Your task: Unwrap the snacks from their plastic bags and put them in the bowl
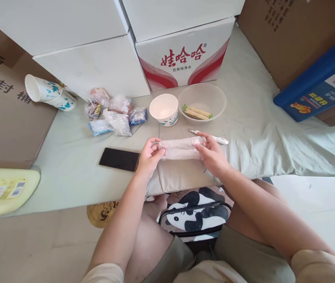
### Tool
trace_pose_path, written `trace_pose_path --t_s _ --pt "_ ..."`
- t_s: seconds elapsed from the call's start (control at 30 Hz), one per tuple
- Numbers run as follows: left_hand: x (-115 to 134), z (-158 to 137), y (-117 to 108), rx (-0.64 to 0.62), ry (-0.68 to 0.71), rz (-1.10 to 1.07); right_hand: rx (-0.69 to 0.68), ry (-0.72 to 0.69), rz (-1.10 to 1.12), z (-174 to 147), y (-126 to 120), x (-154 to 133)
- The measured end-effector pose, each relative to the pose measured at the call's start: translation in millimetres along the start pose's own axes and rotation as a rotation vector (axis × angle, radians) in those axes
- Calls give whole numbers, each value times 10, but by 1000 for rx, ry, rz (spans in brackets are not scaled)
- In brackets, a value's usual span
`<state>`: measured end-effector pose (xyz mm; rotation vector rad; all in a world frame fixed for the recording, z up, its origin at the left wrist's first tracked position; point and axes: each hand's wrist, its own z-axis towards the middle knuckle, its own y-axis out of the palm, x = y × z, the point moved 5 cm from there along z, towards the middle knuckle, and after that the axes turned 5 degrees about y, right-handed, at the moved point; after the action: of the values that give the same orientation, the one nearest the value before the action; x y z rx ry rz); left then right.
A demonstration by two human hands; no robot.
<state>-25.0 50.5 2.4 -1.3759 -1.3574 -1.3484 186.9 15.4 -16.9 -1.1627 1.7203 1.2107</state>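
Observation:
A long clear plastic-wrapped bundle [182, 148] with something whitish inside stretches between my hands above the front of the cloth-covered surface. My left hand [149, 155] pinches its left end, and my right hand [213, 155] grips the right end. Just behind my right fingers lies a white pen-like tool [218, 139] with a pointed metal tip. A paper bowl [164, 110] stands beyond the bundle. Beside it, a translucent plastic bowl [202, 94] holds several thin tan sticks [196, 113] with green ends. The black phone [119, 159] lies left of my left hand.
Several plastic-wrapped packets [117, 116] are heaped at the back left, near tipped paper cups [49, 92]. White boxes [185, 59] wall the back. Brown cartons [5, 86] and a blue container [317, 86] flank the sides. A yellow jug [8, 190] stands front left.

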Motion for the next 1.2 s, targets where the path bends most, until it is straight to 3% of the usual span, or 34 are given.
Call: trace_pose_path --t_s 0.1,0.2,0.27,0.33,0.4,0.47,0.53,0.6,0.77,0.9,1.07,1.2 --pt "8 16 -43 49 90 37 -53 -16 -130 -17 26 11" --pt "61 -10 -124 235 277 166 73 -78 -266 -60 -20 -52" --pt "59 -46 -102 283 317 229 88 -119 -332 -102 -7 -104" --pt "12 -69 13 188 274 212 -3 -172 -358 -152 62 -138" --pt "-48 -92 184 15 197 135 -154 -194 -349 -205 156 -124" --pt "-97 -120 345 -146 118 70 -301 -144 -322 -241 240 -53" --pt "-119 -135 443 -227 70 76 -376 -104 -276 -246 288 5" --pt "-114 -126 476 -222 67 124 -326 -119 -243 -204 277 8" --pt "-97 -86 498 -189 31 20 38 -173 -225 -50 77 -105" --pt "-128 -72 562 -282 -58 -135 -94 -131 -319 -39 97 -128" --pt "-107 59 545 -86 64 14 -93 -223 -301 -89 99 -221" --pt "-101 83 674 -174 22 12 -92 -155 -313 -34 86 -258"
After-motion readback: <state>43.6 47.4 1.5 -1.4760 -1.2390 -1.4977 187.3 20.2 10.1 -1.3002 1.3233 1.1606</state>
